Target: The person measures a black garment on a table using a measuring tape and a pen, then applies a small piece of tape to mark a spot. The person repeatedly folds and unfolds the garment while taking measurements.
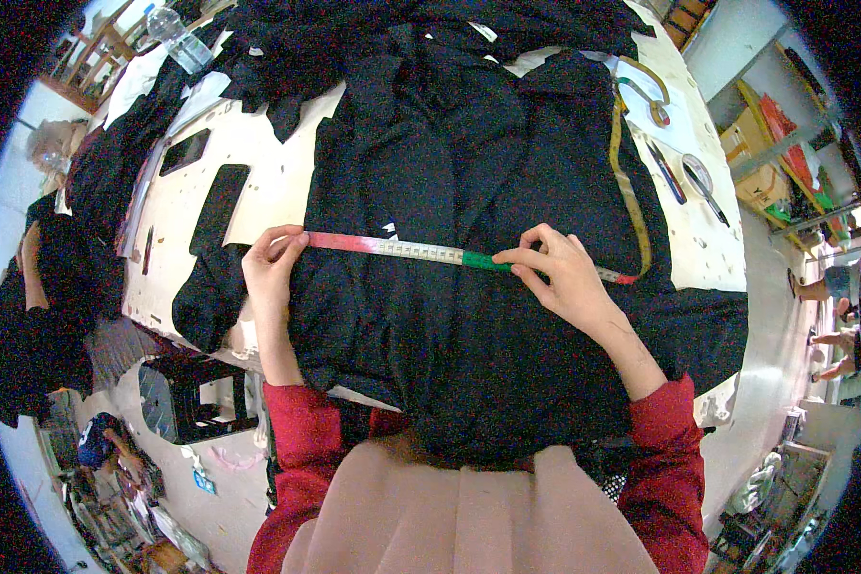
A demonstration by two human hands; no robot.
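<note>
A black garment (392, 335) lies spread over the table in front of me, its near part hanging toward my lap. Across it stretches a tape measure (421, 252) with red, white and green sections. My left hand (271, 268) pinches the tape's red end at the garment's left edge. Farther right, my right hand (566, 277) pinches the green section between thumb and fingers. Beyond that hand the tape carries on to the right, then loops up along the garment's right side as a yellow band. The stretch between my hands looks straight and close to the cloth.
On the table's right lie a pen (667, 172) and scissors (704, 187). A phone (185, 153) rests at the left, near a water bottle (179, 40). More black cloth (287, 57) is heaped at the back. A black plastic crate (201, 400) stands below the left edge; a person sits at far left.
</note>
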